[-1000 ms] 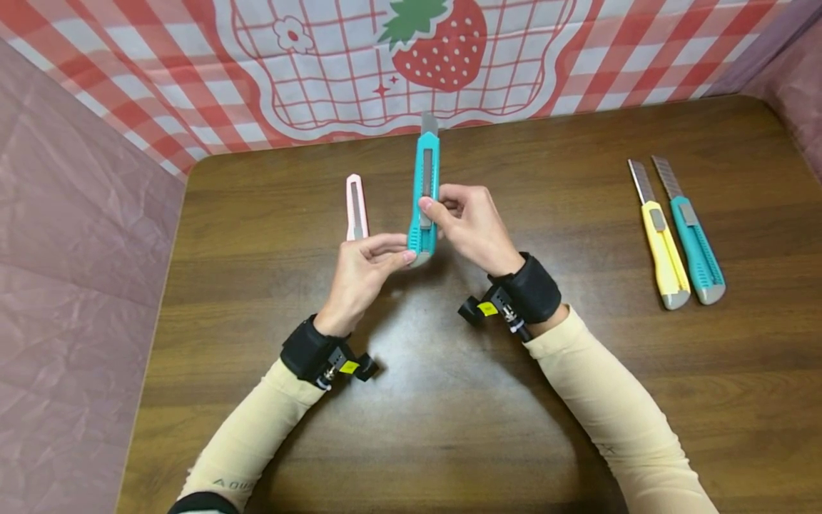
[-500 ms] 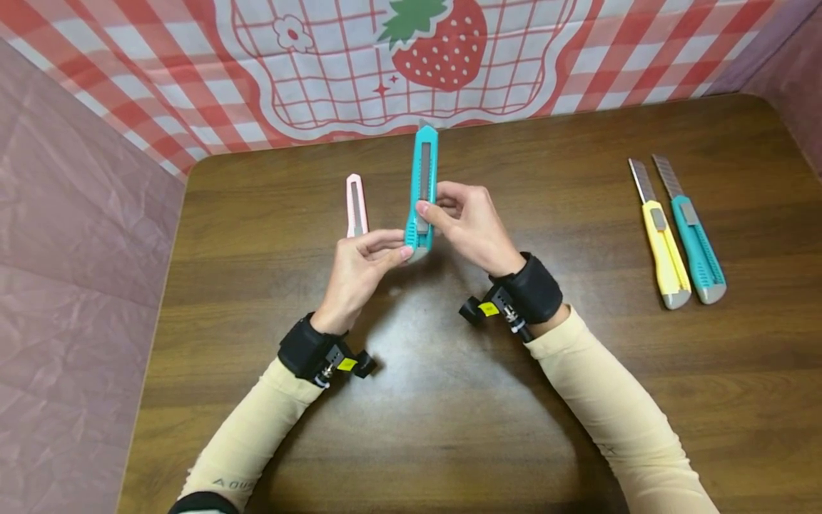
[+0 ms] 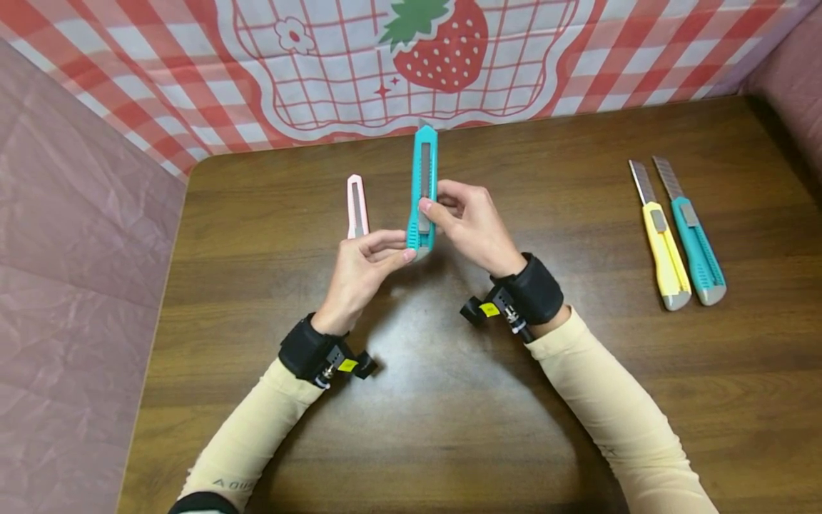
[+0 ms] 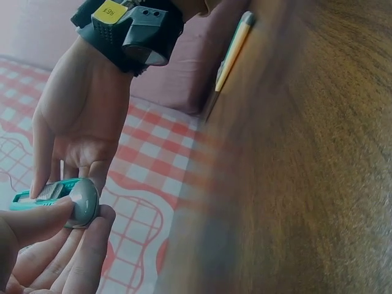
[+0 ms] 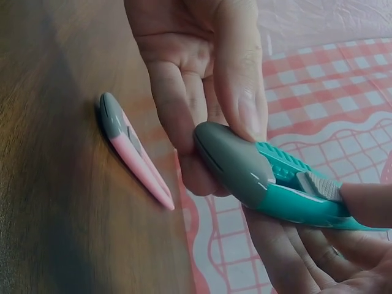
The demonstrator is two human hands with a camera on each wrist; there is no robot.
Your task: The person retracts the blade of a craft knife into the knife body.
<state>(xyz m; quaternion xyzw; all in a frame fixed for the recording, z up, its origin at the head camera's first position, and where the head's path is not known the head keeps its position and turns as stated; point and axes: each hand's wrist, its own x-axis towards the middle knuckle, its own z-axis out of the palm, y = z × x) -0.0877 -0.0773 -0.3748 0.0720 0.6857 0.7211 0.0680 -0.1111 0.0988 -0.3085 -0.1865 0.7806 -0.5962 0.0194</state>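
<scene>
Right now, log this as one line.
left hand: pinches teal cutter by grey end; right hand: grips it, thumb on slider; pink cutter: on table; yellow cutter, other teal cutter: blades out

The head view is clear and fairly bright. A pale, shiny patch glows on the brown table point(image 3: 411, 442) between the arms, and soft dark shadows lie beside the sleeves point(image 3: 616, 407). The left wrist view looks hazy, with a smeary table edge. In the right wrist view, little white shines sit on the teal knife point(image 5: 300, 205).
</scene>
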